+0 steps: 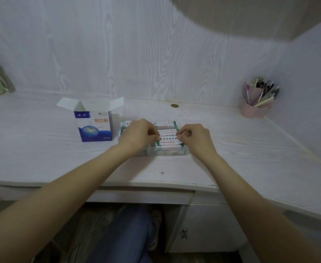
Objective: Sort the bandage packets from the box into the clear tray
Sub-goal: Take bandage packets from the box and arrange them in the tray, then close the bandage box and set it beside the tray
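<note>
Both my hands are over the clear tray [172, 152] in the middle of the surface [42, 149]: my left hand [136, 134] and right hand [194, 138] each have their fingers curled, pinching the two ends of one packet [168, 138] that lies over the tray's near right part. More packets [164, 123] lie in the tray behind it. The box [93, 126] stands upright just left of the tray with its flaps open, and a pen cup [254, 109] stands well apart in the far right corner.
</note>
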### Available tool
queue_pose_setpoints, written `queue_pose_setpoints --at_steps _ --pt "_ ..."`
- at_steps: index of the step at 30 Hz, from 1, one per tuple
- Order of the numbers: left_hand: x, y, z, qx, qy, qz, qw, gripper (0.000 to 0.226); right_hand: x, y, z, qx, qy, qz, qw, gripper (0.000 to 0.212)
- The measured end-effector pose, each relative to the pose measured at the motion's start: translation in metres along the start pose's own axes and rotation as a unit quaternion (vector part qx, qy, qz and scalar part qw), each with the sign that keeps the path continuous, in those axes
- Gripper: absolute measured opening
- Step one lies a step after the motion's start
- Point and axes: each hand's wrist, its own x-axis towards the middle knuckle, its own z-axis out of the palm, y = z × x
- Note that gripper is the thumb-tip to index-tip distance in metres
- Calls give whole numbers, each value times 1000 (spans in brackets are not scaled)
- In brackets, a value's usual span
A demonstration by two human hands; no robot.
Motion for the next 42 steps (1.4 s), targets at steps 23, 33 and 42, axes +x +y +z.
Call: queue_pose_setpoints --at_steps 23,33,42 --pt "10 -3 -21 43 47 54 997 20 4 0 -11 -38 18 -8 999 11" --pt "41 -13 -27 130 -84 -10 988 40 74 11 7 226 -25 247 942 11" --pt "64 -21 -19 160 -112 -32 980 40 99 22 16 337 -52 319 885 24"
